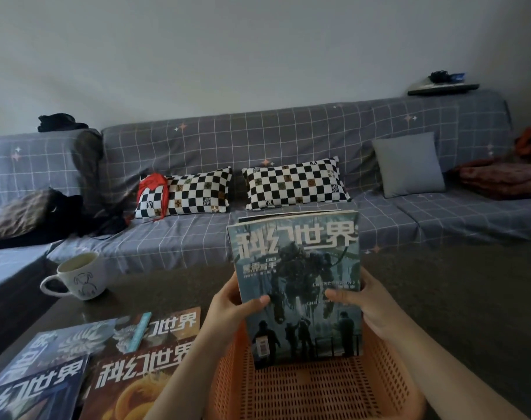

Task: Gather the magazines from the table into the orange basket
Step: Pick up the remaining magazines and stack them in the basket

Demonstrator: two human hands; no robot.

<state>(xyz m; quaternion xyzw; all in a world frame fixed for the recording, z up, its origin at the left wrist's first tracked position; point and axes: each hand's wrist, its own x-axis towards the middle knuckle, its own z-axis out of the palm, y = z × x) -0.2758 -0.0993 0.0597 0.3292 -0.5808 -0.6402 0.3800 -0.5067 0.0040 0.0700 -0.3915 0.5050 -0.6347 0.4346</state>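
Curled fingers of our left hand and our right hand clamp a small stack of magazines by its two side edges, thumbs laid across the teal front cover and the other fingers hidden behind it. We hold the stack upright, tilted slightly, its bottom edge down inside the orange basket near the far wall; we cannot tell whether it touches the basket floor. At least one more magazine shows behind the front one along the top edge.

We see the basket sitting on the tabletop at its near edge, toward the right. Four more magazines remain by the near left corner of the tabletop, overlapping: an orange-covered magazine just beside the basket, a brown-covered magazine behind it, a pale blue magazine to the left, and a dark blue magazine at the near edge (partly cut off by the frame).

A white mug with a line drawing stands near the far left edge of the tabletop, well apart from the basket. Beyond the tabletop a grey checked sofa carries two checkerboard pillows and a grey cushion.
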